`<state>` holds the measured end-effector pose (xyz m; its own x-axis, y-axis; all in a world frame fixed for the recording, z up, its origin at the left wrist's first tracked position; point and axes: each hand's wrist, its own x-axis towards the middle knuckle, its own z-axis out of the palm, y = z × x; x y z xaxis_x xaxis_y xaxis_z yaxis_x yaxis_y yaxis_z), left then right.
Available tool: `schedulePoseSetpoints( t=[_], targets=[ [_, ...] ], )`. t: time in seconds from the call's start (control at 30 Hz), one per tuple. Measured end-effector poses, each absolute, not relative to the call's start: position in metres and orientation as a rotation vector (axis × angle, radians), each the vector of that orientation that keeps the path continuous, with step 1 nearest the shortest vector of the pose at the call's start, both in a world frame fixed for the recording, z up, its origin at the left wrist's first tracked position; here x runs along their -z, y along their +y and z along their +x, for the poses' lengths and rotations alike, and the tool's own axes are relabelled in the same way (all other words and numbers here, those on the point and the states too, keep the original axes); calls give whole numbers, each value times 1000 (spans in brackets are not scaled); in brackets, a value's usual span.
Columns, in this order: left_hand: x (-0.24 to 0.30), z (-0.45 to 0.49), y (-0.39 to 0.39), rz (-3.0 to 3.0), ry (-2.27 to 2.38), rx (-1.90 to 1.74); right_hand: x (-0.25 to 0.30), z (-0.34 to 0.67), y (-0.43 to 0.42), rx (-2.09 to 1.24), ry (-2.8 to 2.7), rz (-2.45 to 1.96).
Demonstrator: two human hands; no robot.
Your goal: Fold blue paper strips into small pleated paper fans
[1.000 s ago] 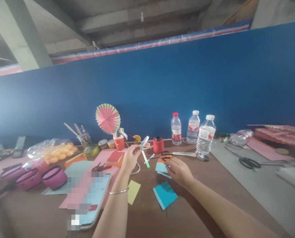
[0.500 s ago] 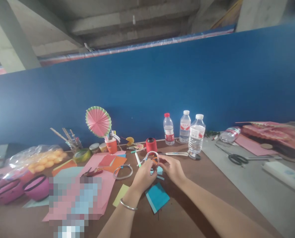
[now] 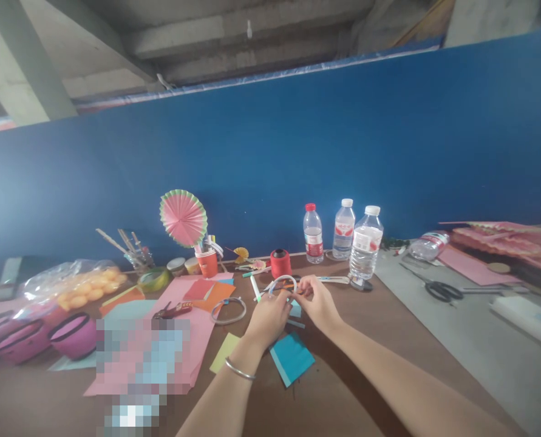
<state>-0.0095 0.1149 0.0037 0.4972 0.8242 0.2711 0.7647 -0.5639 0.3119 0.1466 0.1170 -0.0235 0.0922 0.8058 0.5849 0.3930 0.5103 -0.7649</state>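
Near the middle of the table, a thin whitish ring (image 3: 277, 281) stands up between my two hands. My left hand (image 3: 269, 317) is closed on its lower part, a bracelet on the wrist. Opposite it, my right hand (image 3: 316, 303) pinches at the ring's right side; whether a thread or strip is also between the fingertips is too small to tell. Blue square paper (image 3: 292, 358) lies under the hands, and yellow paper (image 3: 225, 352) lies left of it. A second, similar ring (image 3: 229, 322) rests on the table to the left. Just behind the hands stands a red spool (image 3: 280, 264).
Water bottles (image 3: 366, 246) stand at the back right, with a cutter (image 3: 336, 280) before them. Black-handled scissors (image 3: 443, 291) lie on the grey mat. Leftward are pink paper (image 3: 192, 352), pliers (image 3: 172, 310), a red cup (image 3: 207, 265) holding a paper fan (image 3: 183, 218), and purple containers (image 3: 73, 337).
My right hand has shifted slightly up along the ring, fingers still pinched. My left hand keeps its hold. The whole view has moved a little.
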Motion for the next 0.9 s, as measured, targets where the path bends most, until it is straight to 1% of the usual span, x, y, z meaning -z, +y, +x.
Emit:
schedulePoseSetpoints(
  t=[0.13,0.33,0.53,0.73,0.83,0.9],
  targets=[
    [-2,-9,116,2532,1349,-625,23,147,115,-517,-1503,-1019],
    [2,-12,118,2405,1304,-686,22,150,118,-449,-1589,-1044],
    [8,-15,122,2269,1281,-775,22,150,119,-581,-1433,-994],
    [12,-18,130,2189,1346,-888,16,147,115,-513,-1267,-927],
    [11,-18,132,2191,1382,-913,18,145,114,-459,-1378,-937],
    [10,-18,132,2214,1392,-919,21,144,114,-356,-1538,-971]
  ],
)
